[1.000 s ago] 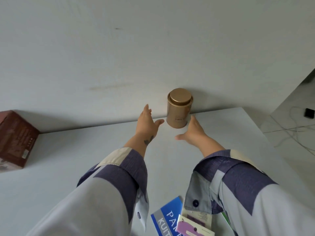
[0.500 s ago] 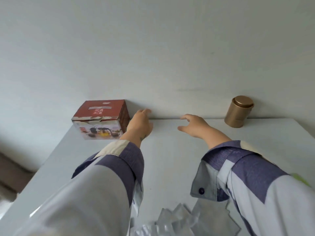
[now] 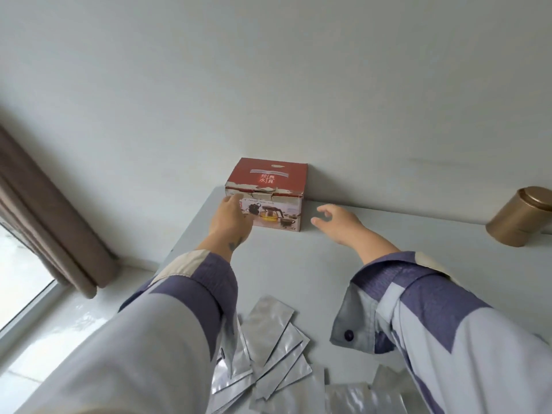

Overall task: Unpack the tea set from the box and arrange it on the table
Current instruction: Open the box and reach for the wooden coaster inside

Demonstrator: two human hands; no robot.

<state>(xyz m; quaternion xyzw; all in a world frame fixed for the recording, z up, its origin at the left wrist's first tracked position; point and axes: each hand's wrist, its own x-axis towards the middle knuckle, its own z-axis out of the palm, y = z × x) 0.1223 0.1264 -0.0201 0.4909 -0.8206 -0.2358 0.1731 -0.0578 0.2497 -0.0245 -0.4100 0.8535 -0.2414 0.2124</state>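
A red tea set box (image 3: 268, 186) with a teapot picture on its front stands shut at the back left of the white table (image 3: 298, 264), against the wall. My left hand (image 3: 231, 218) reaches over the box's front left corner, fingers extended and touching its front face. My right hand (image 3: 336, 221) hovers over the table just right of the box, fingers loosely spread and holding nothing.
A gold tin canister (image 3: 521, 218) stands at the back right by the wall. Several silver foil sachets (image 3: 271, 348) lie scattered on the near part of the table. A brown curtain (image 3: 44, 216) and a window are off the table's left edge.
The view has swung left from the gold canister to the red box. Both hands moved left with it; the left now touches the box and the right is close beside it.
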